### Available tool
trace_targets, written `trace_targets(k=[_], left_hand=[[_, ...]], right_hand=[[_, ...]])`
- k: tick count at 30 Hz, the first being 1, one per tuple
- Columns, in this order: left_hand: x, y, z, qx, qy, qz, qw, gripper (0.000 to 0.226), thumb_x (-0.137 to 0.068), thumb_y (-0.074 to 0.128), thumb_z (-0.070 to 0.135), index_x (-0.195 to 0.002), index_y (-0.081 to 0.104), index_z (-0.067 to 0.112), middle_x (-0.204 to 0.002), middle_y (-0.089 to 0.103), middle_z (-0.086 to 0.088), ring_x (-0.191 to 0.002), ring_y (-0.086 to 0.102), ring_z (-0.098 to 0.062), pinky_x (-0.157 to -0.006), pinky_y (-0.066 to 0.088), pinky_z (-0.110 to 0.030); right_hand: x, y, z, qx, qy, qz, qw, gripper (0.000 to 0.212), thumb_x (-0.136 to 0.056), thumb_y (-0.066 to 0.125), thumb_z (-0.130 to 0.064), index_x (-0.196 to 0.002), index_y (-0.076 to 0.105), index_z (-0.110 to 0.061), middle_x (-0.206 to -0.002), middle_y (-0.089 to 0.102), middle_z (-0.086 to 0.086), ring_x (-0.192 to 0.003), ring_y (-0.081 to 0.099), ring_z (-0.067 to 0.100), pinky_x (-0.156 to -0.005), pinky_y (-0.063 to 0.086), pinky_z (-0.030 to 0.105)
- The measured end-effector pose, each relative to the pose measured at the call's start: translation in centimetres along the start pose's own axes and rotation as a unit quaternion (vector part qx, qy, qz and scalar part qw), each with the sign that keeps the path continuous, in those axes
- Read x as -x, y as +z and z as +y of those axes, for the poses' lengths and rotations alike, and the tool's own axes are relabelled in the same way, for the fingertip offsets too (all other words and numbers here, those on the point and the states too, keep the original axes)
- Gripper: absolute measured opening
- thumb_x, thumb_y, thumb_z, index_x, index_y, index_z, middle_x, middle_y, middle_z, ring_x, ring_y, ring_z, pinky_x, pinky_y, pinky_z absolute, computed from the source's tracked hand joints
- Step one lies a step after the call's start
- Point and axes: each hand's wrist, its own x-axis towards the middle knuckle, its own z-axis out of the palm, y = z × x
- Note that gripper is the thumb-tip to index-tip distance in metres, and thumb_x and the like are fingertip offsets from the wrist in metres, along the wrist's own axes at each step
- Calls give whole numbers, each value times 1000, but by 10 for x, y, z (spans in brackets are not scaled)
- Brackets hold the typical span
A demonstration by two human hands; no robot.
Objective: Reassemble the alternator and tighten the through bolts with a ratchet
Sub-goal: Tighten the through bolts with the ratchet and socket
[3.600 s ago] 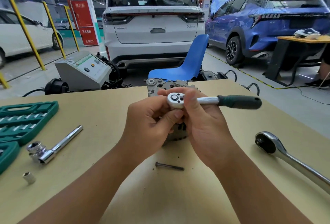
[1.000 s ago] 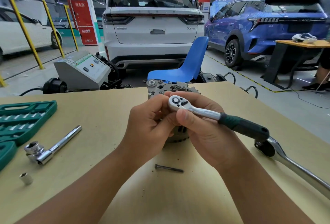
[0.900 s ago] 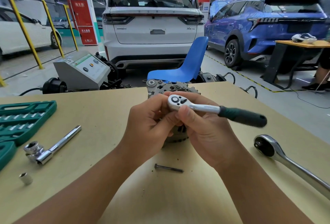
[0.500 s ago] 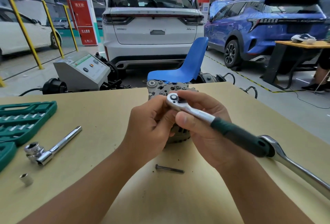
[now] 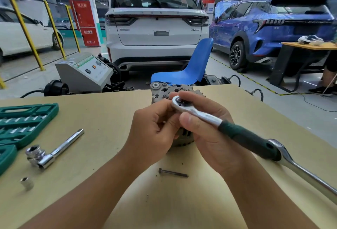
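Hands meet over the alternator (image 5: 165, 90), which stands on our tan table (image 5: 113, 115), mostly hidden behind them. Our right hand (image 5: 209, 135) grips the green-handled ratchet (image 5: 215, 121) near its chrome neck, thumb curled over the shank, its head sitting on top of the alternator and its handle angled down to our right. Our left hand (image 5: 153, 130) has its fingers curled against the alternator body beside the ratchet head (what they pinch, we cannot tell). One loose through bolt (image 5: 173, 173) lies on the table nearer us. A larger chrome ratchet (image 5: 302, 172) rests at right; a socket bar (image 5: 52, 151), small socket (image 5: 27, 183) and green tool case (image 5: 23, 123) lie at left.
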Motion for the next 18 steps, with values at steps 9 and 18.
trace_targets(k=[9,18], left_hand=[[-1,-2,-3,-9,-10,-10,1000,20,-98,67,20,-112,74,8,-85,74,-2,-70,69,-27,-57,59,-44],[-4,-4,-2,10,-20,-23,999,22,-98,66,20,-114,74,7,-83,72,-2,-68,68,-26,-54,59,-44]], right_hand=[[-2,-2,1,-59,35,12,998,31,-87,76,-24,-117,74,-17,-124,69,17,-110,68,32,-86,60,41],[-5,-3,1,-69,55,5,996,47,-79,84,-31,-123,71,-19,-129,68,15,-107,64,33,-72,58,42]])
